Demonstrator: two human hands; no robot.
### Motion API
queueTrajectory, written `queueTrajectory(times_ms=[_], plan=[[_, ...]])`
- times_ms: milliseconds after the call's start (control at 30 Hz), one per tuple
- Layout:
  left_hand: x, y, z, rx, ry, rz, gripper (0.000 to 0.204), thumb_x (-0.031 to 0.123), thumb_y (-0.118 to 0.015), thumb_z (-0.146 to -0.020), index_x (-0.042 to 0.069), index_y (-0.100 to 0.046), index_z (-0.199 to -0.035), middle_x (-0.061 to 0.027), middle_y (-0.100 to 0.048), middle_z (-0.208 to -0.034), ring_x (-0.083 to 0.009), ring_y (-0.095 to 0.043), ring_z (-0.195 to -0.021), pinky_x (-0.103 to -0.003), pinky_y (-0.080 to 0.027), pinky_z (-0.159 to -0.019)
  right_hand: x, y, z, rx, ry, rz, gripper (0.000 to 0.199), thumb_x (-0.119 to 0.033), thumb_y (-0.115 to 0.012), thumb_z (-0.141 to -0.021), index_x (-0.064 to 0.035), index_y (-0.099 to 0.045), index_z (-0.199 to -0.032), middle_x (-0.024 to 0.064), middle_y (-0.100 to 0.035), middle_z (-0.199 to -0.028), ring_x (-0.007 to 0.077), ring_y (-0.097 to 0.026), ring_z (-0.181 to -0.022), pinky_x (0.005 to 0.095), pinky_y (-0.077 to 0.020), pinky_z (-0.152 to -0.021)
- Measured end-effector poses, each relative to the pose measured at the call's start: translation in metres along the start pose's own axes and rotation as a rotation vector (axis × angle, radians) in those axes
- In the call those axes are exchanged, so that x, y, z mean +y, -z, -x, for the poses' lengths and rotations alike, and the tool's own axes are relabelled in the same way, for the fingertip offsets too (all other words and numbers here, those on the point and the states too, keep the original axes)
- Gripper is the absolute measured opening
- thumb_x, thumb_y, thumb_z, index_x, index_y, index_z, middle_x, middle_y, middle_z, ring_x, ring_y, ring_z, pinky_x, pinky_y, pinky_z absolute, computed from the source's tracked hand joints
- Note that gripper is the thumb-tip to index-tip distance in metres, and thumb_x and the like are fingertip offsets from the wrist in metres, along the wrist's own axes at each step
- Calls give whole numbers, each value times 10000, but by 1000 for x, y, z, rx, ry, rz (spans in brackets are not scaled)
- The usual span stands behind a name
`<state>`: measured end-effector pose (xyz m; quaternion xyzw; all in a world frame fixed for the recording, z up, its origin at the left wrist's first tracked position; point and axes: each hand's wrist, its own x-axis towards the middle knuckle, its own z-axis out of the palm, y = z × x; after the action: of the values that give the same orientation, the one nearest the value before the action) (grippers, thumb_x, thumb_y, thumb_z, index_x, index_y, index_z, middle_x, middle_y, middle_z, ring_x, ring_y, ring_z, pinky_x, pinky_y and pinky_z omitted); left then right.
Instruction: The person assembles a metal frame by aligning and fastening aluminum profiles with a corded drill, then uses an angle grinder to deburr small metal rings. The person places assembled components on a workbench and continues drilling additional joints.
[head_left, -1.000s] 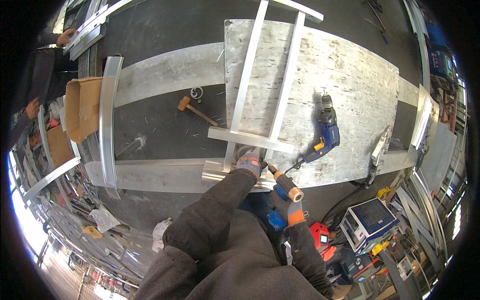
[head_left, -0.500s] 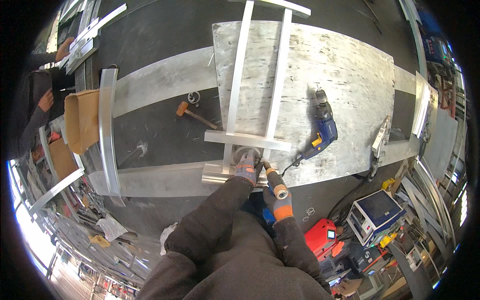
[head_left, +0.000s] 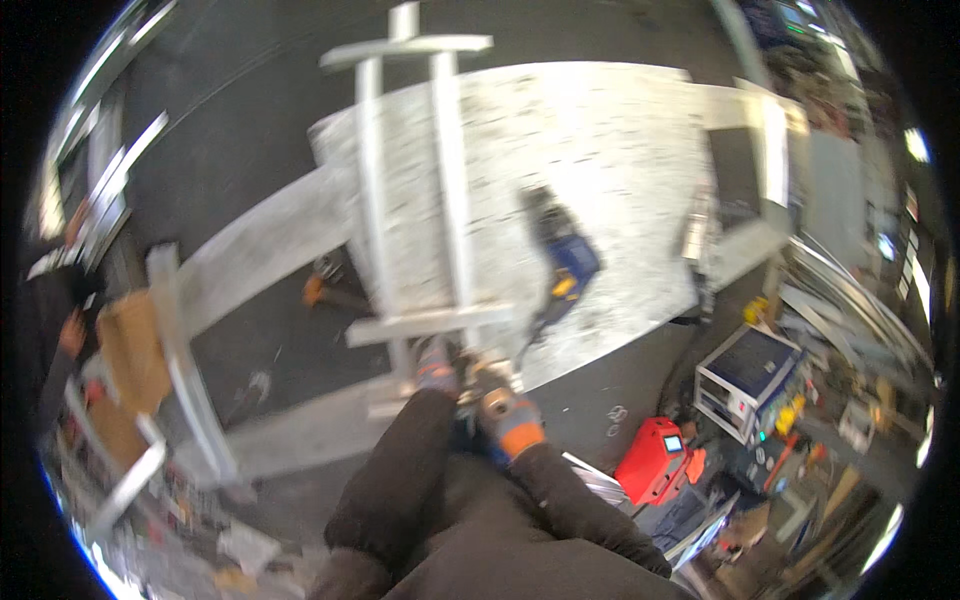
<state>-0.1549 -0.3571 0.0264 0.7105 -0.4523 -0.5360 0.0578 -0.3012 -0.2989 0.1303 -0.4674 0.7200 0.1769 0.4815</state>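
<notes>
My gloved right hand (head_left: 522, 425), with an orange cuff, is wrapped round a tan cylindrical power tool (head_left: 497, 402), whose round rear end faces up. My gloved left hand (head_left: 437, 372) is close beside it on the left, at the near end of a silver metal frame (head_left: 430, 325). Blur smears its fingers, so I cannot tell what they hold. Two long bars of the frame stretch away from me, joined by crossbars. The frame partly lies on a large pale metal sheet (head_left: 630, 120). To its right rests a blue drill (head_left: 572, 265) with a yellow trigger.
A mallet (head_left: 316, 290) lies left of the frame. A clamp-like tool (head_left: 695, 225) sits near the sheet's right edge. At right stand a red machine (head_left: 650, 465) and a blue-and-white box-shaped unit (head_left: 750, 375). A co-worker's hand (head_left: 73, 334) shows at left, beyond a cardboard box (head_left: 135, 350).
My view has swung, so the frame, sheet and drill appear farther left, and the picture is blurred. The tan tool stays in my right hand, with my left hand still beside it.
</notes>
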Motion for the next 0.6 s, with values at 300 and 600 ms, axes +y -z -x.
queueTrajectory(times_ms=[300, 600], plan=[[-44, -24, -28, -24, -132, -172, 371, 211, -795, -793, 67, -606, -1079, -166, -673, -1061, -341, -642, -1027, -442, -510, -830, -22, 23, 7, 91, 11, -124, 674, -317, -669, -876, -69, -418, -1450, 253, -661, -1152, 392, -632, -1096, 467, -485, -937], [-82, -50, -44, 78, -109, 51, 296, 132, -788, -774, 66, -610, -1002, -124, -640, -977, -274, -634, -899, -389, -518, -765, -2, 31, 12, 71, 152, -398, 779, -532, -755, -770, -117, -496, -1378, 217, -660, -1204, 408, -619, -1128, 474, -484, -941]])
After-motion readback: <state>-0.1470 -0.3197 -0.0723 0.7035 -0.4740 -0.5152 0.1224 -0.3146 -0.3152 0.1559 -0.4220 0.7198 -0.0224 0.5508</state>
